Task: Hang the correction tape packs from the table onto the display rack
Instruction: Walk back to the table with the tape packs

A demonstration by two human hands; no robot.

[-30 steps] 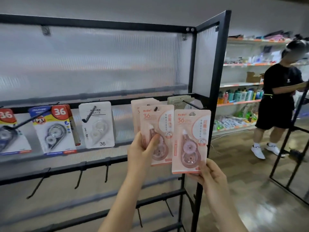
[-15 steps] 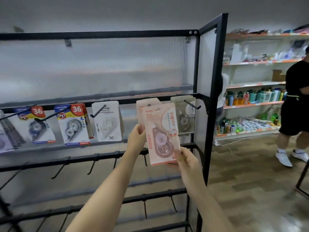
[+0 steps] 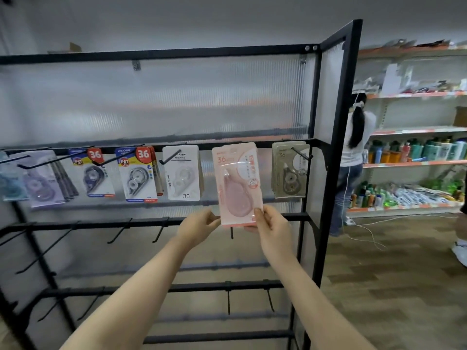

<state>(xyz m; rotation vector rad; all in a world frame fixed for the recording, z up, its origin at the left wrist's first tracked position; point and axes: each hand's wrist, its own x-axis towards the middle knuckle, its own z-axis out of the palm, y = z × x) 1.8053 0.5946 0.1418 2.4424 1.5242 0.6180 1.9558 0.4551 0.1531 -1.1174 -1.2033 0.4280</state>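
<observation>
While both forearms reach forward, the right hand (image 3: 271, 224) pinches the pink correction tape pack (image 3: 238, 184) by its lower right corner and the left hand (image 3: 199, 227) holds its lower left edge, raised against the display rack (image 3: 338, 137) between hanging white (image 3: 182, 172) and olive packs (image 3: 289, 170).

Glossy plastic, matt black metal

The pink correction tape pack (image 3: 237, 184) has a shiny clear blister on paper card; the display rack (image 3: 336, 137) is matt black metal with ribbed translucent plastic panels.
</observation>
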